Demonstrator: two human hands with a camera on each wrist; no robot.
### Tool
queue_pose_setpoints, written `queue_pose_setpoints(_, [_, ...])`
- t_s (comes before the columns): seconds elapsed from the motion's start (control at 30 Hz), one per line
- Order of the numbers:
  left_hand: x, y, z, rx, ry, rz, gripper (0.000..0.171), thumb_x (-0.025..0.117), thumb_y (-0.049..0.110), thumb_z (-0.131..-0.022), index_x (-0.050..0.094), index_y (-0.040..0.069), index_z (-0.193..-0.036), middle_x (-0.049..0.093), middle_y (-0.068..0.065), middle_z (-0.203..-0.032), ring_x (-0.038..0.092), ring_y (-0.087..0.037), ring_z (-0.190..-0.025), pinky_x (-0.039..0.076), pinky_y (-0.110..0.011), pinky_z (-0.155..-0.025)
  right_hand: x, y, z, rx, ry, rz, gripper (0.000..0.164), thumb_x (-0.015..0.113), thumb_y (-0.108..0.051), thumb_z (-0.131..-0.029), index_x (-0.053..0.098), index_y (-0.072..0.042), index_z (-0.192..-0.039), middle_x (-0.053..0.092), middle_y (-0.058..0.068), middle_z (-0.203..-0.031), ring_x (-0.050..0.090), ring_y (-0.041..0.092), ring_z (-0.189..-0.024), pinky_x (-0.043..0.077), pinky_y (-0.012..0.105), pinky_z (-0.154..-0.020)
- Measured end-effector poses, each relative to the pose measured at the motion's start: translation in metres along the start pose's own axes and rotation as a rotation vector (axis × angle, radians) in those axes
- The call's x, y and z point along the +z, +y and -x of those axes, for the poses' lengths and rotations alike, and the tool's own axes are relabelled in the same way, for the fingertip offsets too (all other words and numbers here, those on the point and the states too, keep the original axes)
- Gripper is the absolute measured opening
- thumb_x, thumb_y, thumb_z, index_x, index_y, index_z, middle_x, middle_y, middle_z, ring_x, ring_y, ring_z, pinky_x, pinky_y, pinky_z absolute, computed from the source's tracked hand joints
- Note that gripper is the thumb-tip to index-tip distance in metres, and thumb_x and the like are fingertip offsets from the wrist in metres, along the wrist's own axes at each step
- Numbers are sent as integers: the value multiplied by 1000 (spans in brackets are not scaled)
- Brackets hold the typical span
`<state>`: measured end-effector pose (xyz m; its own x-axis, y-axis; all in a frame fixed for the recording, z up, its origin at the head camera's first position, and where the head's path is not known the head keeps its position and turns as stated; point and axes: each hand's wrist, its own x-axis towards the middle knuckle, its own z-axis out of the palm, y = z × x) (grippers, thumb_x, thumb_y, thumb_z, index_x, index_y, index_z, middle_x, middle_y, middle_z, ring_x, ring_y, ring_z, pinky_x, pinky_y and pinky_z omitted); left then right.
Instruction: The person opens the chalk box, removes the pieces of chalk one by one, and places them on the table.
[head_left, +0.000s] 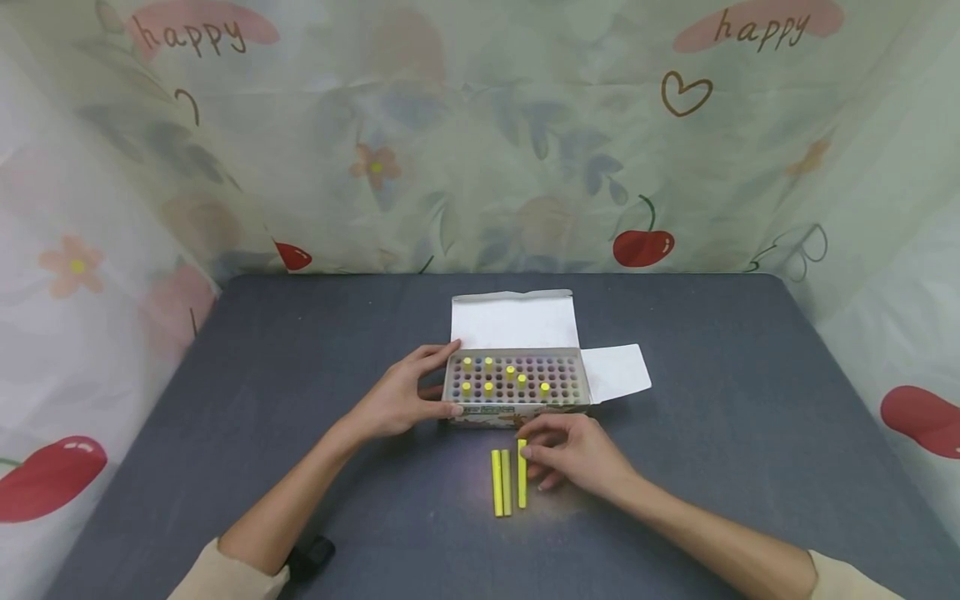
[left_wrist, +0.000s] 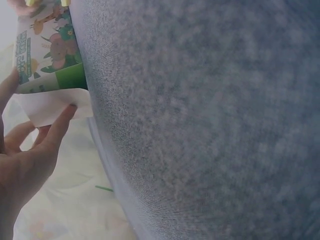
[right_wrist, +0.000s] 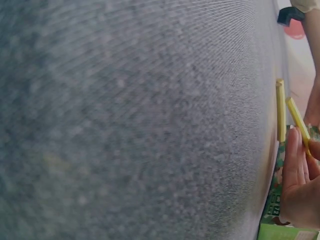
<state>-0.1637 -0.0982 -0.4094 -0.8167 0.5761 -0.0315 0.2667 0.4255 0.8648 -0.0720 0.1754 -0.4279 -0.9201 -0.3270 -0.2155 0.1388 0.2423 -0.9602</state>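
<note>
A chalk box (head_left: 525, 419) with a printed front stands with its lid up, its holed tray facing upward. Several yellow chalk sticks (head_left: 510, 372) poke up from the holes. At the box's left end, my left hand (head_left: 401, 396) grips it, thumb on the front corner and forefinger at the back one; a white end flap (left_wrist: 52, 106) lies by its fingers. My right hand (head_left: 577, 454) pinches one yellow chalk stick (right_wrist: 298, 119) between thumb and fingers, just in front of the box. Two more yellow chalk sticks (head_left: 501, 483) lie side by side left of it on the table.
The white lid (head_left: 513, 321) leans up at the back of the box, and another white flap (head_left: 618, 372) juts out to the right. Dark cloth covers the table (head_left: 337, 317). A patterned curtain (head_left: 480, 167) rises behind it and along both sides.
</note>
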Motion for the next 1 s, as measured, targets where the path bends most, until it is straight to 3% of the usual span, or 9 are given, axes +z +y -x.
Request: queue_pose_setpoints(1.0, [-1, -1, -1, 1, -7, 7, 92, 82, 9, -83, 30, 19, -158, 37, -16, -147, 46, -35, -133, 54, -41, -98, 5, 15, -10, 88, 37, 1, 23, 76, -13, -89, 76, 1, -108, 75, 13, -82, 74, 25, -72, 63, 34, -64])
